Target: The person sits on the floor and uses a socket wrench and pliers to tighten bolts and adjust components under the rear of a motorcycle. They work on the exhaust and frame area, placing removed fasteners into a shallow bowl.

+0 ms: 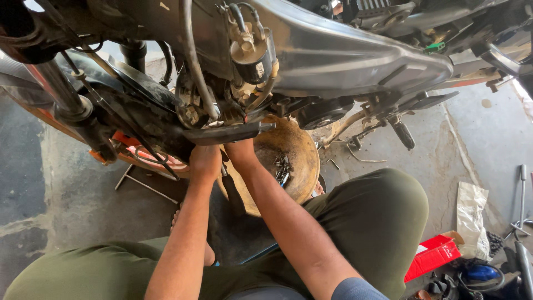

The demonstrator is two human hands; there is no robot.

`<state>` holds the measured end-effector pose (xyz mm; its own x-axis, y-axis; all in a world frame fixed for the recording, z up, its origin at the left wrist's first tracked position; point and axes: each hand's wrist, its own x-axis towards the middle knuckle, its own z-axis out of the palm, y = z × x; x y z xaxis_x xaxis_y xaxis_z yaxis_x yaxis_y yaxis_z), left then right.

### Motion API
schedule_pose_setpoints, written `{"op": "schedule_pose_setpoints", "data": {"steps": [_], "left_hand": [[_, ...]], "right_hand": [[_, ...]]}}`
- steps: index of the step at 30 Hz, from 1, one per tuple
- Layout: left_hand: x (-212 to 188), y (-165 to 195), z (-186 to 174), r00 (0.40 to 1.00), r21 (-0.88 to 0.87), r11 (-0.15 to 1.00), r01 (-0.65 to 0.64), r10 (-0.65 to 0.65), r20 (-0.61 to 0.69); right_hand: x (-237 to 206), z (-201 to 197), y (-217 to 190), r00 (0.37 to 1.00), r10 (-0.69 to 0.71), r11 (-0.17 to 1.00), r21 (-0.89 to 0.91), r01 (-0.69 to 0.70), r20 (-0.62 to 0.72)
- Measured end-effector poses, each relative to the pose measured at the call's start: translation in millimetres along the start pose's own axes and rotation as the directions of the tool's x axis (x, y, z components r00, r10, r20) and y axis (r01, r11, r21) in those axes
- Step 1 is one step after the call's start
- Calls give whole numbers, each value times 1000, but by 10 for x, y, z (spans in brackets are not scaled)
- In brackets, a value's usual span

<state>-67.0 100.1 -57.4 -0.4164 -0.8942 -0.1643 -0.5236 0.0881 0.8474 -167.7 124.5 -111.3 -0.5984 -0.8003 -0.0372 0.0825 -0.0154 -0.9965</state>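
A stripped motorcycle (333,55) with a bare metal frame fills the top of the head view. Both my hands reach up under its engine area, behind a dark flat footrest plate (222,133). My left hand (204,161) is closed around a tool with a dark handle (232,191) that hangs down below my wrist. My right hand (240,151) presses up beside it, its fingers hidden behind the plate. What the fingers touch is out of sight. I squat with green trousers (372,216) on both sides.
A rusty round pan (302,161) with several bolts and small parts sits on the concrete floor under the engine. A red box (433,255), a crumpled plastic bag (471,216), a blue object and a T-handle tool (522,194) lie at right.
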Motion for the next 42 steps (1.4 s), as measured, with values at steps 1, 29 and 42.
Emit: {"op": "schedule_pose_setpoints", "data": {"steps": [1,29,42], "left_hand": [[11,-22,3,999,46,998,-44,45,-22],[-345,-236,315,941,42,999,-30,42,-336],[-964,-1018,1014,995,218,976,0,21,-94]], "right_hand": [[-1,-14,16,1000,-2,1000,12,2,25],[-194,0,-35,989,-147,989,-12,147,22],[-881,-299,588,980,194,895,-403,-190,-33]]}}
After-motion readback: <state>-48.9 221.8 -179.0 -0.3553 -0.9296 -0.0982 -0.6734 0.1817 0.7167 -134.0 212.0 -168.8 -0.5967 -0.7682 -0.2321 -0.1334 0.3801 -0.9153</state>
